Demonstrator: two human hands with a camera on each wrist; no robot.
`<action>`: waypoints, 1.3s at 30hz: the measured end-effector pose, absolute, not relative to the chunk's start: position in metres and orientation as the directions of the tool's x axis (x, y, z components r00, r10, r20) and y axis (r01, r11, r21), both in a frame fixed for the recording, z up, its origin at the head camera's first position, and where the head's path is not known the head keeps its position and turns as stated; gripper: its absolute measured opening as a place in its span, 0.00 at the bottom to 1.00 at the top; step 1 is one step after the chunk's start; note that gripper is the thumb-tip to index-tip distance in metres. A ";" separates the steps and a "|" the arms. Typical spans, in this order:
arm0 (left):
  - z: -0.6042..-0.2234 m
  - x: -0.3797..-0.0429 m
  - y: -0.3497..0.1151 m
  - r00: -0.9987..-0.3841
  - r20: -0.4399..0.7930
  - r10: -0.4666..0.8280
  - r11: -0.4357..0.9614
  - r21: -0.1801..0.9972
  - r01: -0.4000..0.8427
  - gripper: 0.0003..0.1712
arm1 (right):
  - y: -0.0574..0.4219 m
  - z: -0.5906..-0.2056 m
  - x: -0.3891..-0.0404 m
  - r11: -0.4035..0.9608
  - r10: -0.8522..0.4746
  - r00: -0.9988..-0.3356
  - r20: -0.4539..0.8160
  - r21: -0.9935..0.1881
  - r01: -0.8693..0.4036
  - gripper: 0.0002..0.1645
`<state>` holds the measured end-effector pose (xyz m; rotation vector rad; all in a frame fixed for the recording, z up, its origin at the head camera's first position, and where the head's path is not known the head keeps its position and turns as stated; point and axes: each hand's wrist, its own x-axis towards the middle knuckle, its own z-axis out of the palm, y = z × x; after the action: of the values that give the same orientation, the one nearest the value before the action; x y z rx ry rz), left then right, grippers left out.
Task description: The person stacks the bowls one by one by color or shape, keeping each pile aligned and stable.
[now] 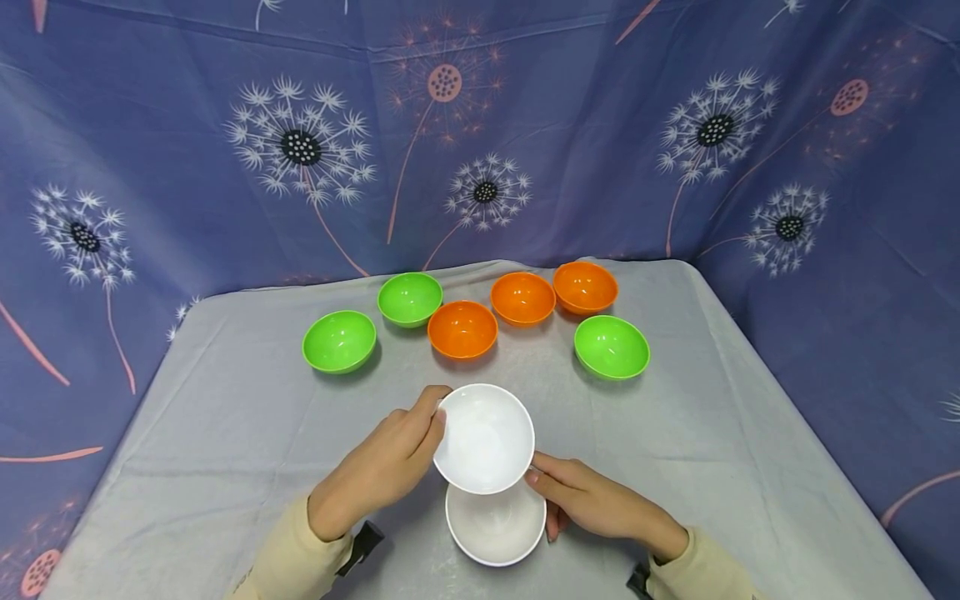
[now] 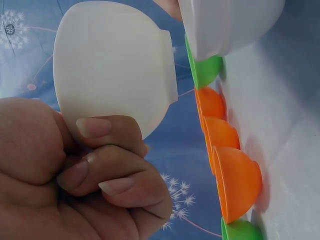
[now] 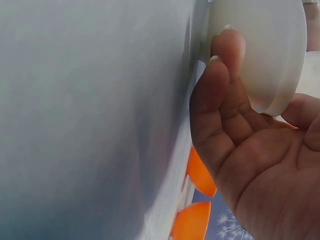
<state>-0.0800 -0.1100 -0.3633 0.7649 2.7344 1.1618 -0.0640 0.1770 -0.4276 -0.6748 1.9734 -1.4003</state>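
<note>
My left hand pinches a white bowl by its left rim, thumb inside and fingers outside. In the left wrist view this white bowl is held off the table with its side showing. Below and nearer to me is another white bowl, partly covered by the first in the head view. My right hand holds that nearer bowl at its right side. In the right wrist view, fingers curve beneath the white bowl, and the thumb lies near its rim. Whether the nearer bowl is a single one cannot be told.
Toward the back of the grey-covered table stand three orange bowls and three green bowls: one far left, one behind it, one at right. Blue dandelion-print cloth hangs behind and at both sides.
</note>
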 end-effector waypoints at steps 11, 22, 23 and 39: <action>-0.363 -0.079 -0.108 -0.864 0.164 0.475 0.575 0.686 0.446 0.20 | 0.177 -0.428 -0.066 0.316 -0.709 -0.677 -0.196 -0.947 -0.057 0.17; -0.367 -0.080 -0.108 -0.852 0.160 0.498 0.562 0.689 0.458 0.20 | 0.177 -0.428 -0.067 0.318 -0.718 -0.673 -0.179 -0.944 -0.088 0.15; -0.368 -0.079 -0.108 -0.851 0.157 0.500 0.561 0.690 0.457 0.20 | 0.176 -0.428 -0.067 0.318 -0.717 -0.675 -0.177 -0.944 -0.090 0.15; -0.375 -0.077 -0.108 -0.835 0.158 0.528 0.546 0.689 0.476 0.19 | 0.177 -0.430 -0.068 0.287 -0.733 -0.663 -0.148 -0.952 -0.104 0.14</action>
<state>-0.0770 -0.1078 -0.3753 0.8785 2.7024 1.1718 -0.0676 0.1774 -0.4296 -0.7471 1.9775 -1.3994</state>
